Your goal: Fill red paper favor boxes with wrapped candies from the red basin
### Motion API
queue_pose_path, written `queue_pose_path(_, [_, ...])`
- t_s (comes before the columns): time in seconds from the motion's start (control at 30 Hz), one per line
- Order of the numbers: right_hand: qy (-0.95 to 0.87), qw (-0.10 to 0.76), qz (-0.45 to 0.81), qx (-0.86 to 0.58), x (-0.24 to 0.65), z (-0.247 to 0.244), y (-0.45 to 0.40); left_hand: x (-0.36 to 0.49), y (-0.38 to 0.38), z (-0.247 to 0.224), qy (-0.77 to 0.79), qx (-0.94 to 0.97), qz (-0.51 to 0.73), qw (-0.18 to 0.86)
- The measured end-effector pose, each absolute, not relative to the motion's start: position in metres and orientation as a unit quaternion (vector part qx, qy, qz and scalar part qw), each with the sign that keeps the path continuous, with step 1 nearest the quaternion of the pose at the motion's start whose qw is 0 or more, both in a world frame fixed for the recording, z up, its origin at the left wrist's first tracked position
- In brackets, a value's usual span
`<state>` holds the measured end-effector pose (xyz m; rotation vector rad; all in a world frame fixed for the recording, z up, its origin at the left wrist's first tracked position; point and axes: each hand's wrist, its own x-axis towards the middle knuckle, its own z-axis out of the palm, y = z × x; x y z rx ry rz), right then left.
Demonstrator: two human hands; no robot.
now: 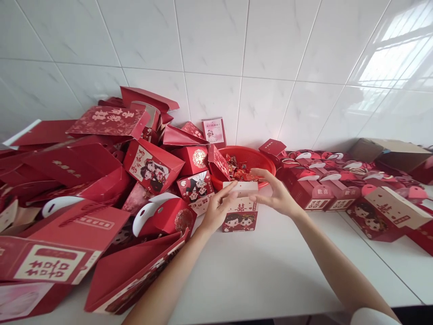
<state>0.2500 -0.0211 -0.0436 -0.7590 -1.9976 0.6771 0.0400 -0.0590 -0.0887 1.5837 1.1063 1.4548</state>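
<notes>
A small red and cream box with two cartoon faces stands upright on the white table, its cream top flap raised. At its left side is my left hand, fingers stretched along the upper edge and touching or nearly touching it. My right hand is at the box's upper right, its fingers apart and curved with nothing between them. Just behind the box, a red plastic basket holds small red wrapped pieces.
A tall heap of red boxes covers the left side. Rows of closed red boxes stand at the right, with a cartoon-printed box in front and a brown carton behind. A tiled wall rises at the back.
</notes>
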Motion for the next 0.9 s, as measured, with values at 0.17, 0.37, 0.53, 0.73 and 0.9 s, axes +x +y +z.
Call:
queue_pose_path(0.17, [-0.748,0.444,0.38,-0.315,0.247,-0.068,-0.02,0.039,-0.061,-0.094,0.412,0.631,0.558,0.346])
queue_pose_path(0.37, [-0.687,0.489,0.424,-0.331,0.239,-0.085,-0.022,0.04,-0.061,-0.108,0.413,0.596,0.592,0.353])
queue_pose_path(0.53, [-0.699,0.535,0.338,-0.332,0.233,-0.09,-0.028,0.044,-0.06,-0.111,0.42,0.623,0.6,0.276])
queue_pose_path(0.73, [-0.707,0.534,0.334,-0.322,0.233,-0.091,-0.035,0.044,-0.063,-0.107,0.414,0.648,0.596,0.232])
queue_pose_path(0.9, [-0.683,0.522,0.386,-0.334,0.231,-0.097,-0.032,0.046,-0.065,-0.105,0.416,0.657,0.588,0.222])
